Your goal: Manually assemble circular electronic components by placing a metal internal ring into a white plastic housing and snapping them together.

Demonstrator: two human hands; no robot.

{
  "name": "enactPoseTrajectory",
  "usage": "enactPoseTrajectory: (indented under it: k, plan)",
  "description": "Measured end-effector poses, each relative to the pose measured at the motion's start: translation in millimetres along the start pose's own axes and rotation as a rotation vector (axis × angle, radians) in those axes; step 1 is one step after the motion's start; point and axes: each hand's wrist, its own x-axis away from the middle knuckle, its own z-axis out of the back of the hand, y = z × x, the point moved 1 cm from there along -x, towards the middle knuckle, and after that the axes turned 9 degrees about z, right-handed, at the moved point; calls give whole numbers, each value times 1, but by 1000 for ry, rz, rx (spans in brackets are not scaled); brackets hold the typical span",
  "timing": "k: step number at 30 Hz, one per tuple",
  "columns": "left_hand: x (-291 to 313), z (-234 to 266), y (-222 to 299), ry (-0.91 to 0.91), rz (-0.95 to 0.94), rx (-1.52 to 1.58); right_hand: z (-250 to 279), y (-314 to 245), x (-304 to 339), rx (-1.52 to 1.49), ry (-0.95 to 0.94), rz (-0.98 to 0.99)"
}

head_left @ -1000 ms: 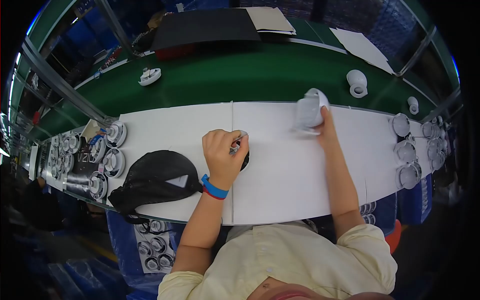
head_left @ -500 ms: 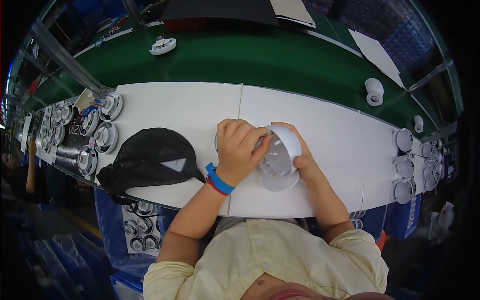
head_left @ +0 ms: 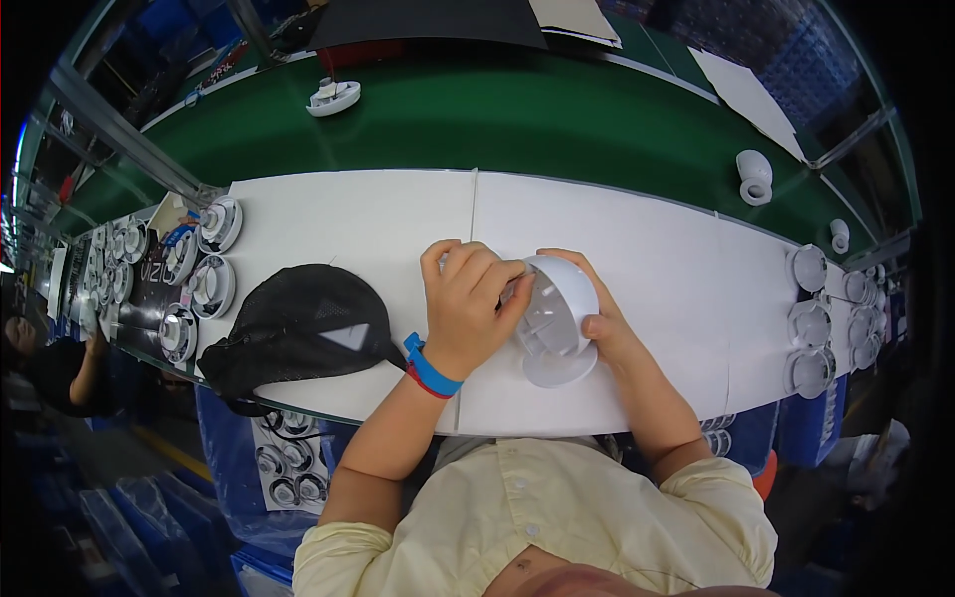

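My right hand [head_left: 605, 323] is closed round the side of a white bowl-shaped housing [head_left: 574, 289], thumb on its near rim. The housing is tilted, its open side toward my left hand and me, with pale ribs inside. Just under it is a clear round cover [head_left: 560, 368]; I cannot tell whether the two are joined. My left hand [head_left: 468, 303] is closed at the housing's left rim, fingers curled and thumb reaching to the opening. What its fingers grip is mostly hidden behind them. A blue wristband circles my left wrist.
A black mesh cap [head_left: 298, 323] lies to the left on the white table covering [head_left: 647, 239]. Round white assemblies [head_left: 211, 287] stand at the far left, clear covers [head_left: 809, 323] at the right. Beyond runs a green conveyor belt [head_left: 557, 119] carrying white parts [head_left: 754, 177].
The white part at the left of the belt has shifted slightly right. My hands hold nearly the same place; my left fingers have moved a little. The whole view has tilted slightly.
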Motion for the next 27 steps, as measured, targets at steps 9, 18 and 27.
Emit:
enactPoseTrajectory:
  k: [9,18,27]
  plan:
    - [6,-10,-2,0,9,58,-1,-1,-1,14,16,-58]
    - [5,10,2,46,23,-123,4,-11,1,211,-1,-3]
    - [67,41,-57,-388,951,322,11,-14,5,446,110,26]
